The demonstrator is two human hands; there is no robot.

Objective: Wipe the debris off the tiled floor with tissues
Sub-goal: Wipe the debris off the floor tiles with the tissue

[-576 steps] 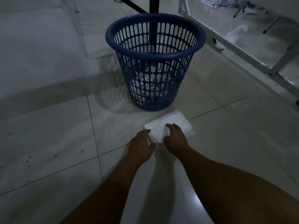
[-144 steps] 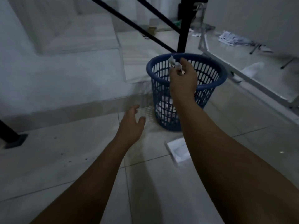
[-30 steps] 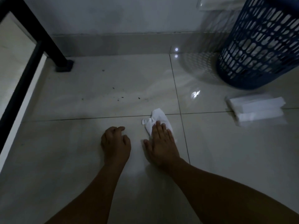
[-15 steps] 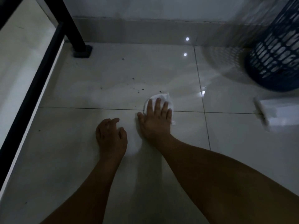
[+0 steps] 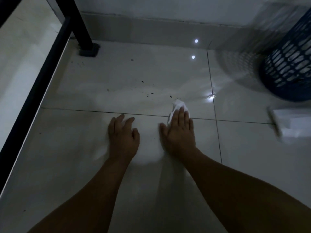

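Note:
My right hand [image 5: 180, 130] lies flat on the tiled floor [image 5: 84, 165], its straight fingers pressing a crumpled white tissue [image 5: 178, 105] across a grout line. Dark specks of debris [image 5: 149, 94] are scattered on the tile just beyond the tissue, to its left. My left hand [image 5: 122, 137] rests on the floor beside the right one, fingers spread and slightly bent, holding nothing.
A blue perforated waste basket [image 5: 289, 68] stands at the far right near the wall. A white tissue pack [image 5: 292, 123] lies on the floor at the right edge. A black metal frame with a foot [image 5: 88, 49] runs along the left.
My right hand has slid the tissue to the right, away from the debris specks. The left hand stays planted. The view has shifted slightly, so the basket and pack show more.

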